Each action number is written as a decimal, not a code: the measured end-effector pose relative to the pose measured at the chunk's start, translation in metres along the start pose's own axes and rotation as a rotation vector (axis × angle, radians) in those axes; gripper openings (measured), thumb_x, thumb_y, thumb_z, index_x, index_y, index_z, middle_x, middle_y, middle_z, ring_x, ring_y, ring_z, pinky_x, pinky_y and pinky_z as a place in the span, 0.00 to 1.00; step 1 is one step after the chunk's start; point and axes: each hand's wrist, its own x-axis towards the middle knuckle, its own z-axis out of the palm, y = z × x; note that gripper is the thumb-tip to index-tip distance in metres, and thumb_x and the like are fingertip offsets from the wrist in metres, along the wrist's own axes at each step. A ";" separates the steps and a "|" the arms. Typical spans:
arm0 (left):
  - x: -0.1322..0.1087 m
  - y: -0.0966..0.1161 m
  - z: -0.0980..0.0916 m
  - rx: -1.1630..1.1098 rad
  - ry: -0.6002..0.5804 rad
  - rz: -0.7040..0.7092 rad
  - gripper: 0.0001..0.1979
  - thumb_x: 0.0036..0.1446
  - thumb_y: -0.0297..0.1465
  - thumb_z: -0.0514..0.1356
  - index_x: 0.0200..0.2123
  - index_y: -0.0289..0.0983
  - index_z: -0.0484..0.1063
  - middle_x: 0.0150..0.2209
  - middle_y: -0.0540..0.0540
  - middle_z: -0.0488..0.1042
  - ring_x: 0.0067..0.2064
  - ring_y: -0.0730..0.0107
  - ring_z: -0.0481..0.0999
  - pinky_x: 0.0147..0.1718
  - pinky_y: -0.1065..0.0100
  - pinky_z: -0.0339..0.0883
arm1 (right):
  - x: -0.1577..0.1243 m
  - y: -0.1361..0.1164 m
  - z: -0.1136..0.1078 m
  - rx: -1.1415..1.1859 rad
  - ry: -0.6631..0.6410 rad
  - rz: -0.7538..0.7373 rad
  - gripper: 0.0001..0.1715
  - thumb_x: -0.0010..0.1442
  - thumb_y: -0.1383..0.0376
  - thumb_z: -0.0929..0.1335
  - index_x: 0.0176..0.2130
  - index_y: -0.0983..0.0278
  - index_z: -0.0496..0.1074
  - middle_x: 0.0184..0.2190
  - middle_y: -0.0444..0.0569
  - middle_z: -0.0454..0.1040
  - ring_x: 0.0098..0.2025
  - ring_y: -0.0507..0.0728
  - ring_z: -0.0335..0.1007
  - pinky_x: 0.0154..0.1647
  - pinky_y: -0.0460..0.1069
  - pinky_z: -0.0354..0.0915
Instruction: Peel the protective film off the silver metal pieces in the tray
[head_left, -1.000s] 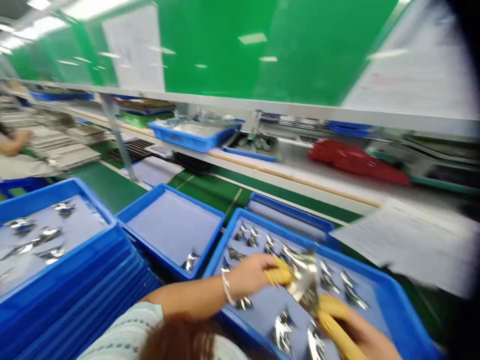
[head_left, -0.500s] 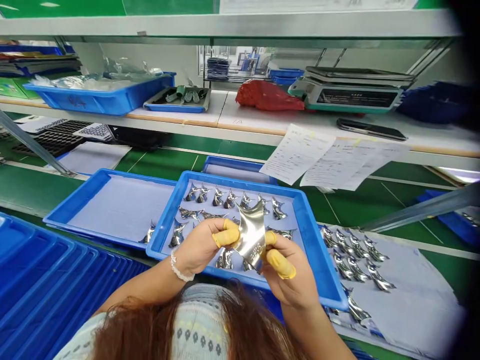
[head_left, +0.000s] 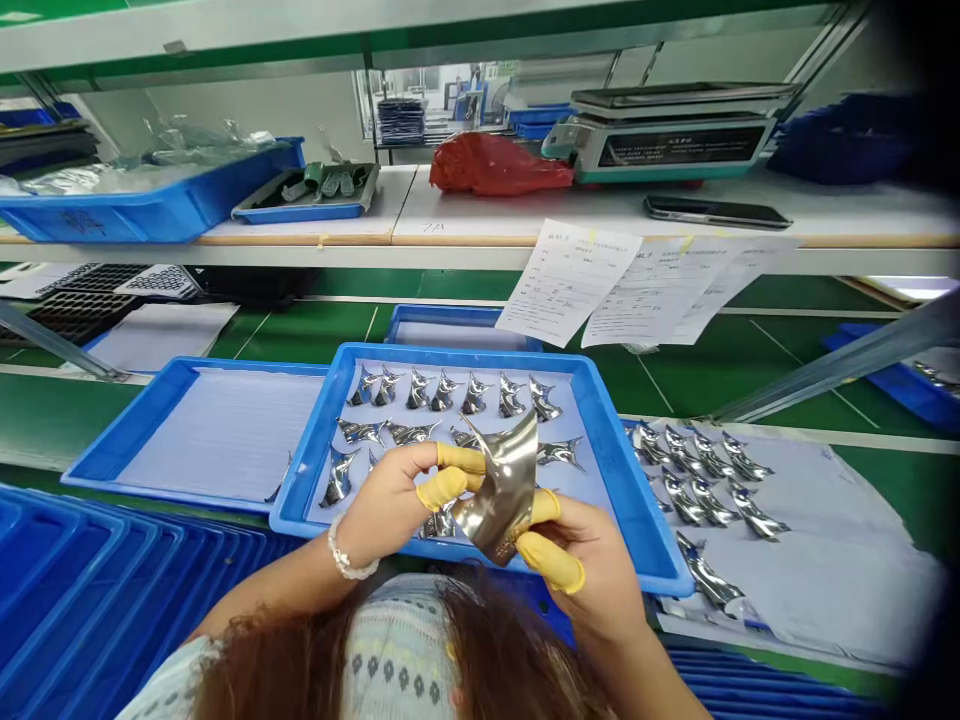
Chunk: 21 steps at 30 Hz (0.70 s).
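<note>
While your left hand and right hand pinch the part between them above the near edge of the tray, you're likely inspecting its face; any turn calls for one hand gripping firm.

Red bag beside scale, phone in front

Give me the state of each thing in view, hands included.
Curved silvery metal part: held, tilted
Left hand: holding the part
Right hand: holding the part
Yellow finger covers: worn on both hands
Blue rectangular plastic tray: holding rows of similar parts
White printed sheets: hanging
Black rectangular phone: lying flat
Red plastic bag: crumpled
</note>
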 end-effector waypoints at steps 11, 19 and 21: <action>-0.005 0.010 -0.009 0.408 0.066 0.484 0.20 0.59 0.45 0.57 0.28 0.34 0.75 0.27 0.45 0.75 0.33 0.70 0.68 0.35 0.67 0.62 | 0.017 -0.014 0.006 -0.531 -0.124 -0.403 0.13 0.62 0.57 0.67 0.31 0.61 0.74 0.22 0.45 0.68 0.23 0.51 0.60 0.22 0.44 0.58; -0.001 0.011 -0.007 0.363 -0.039 0.475 0.19 0.58 0.44 0.58 0.27 0.35 0.76 0.25 0.47 0.74 0.31 0.72 0.69 0.35 0.68 0.61 | 0.019 0.000 -0.009 -0.280 0.065 -0.245 0.15 0.63 0.60 0.66 0.50 0.55 0.72 0.34 0.48 0.74 0.32 0.56 0.70 0.32 0.49 0.68; 0.002 0.007 -0.005 0.280 -0.098 0.371 0.21 0.57 0.47 0.58 0.26 0.34 0.76 0.26 0.46 0.75 0.32 0.71 0.70 0.36 0.68 0.62 | 0.020 -0.001 -0.009 -0.247 0.042 -0.296 0.17 0.63 0.59 0.67 0.52 0.53 0.70 0.37 0.49 0.75 0.35 0.57 0.71 0.35 0.50 0.68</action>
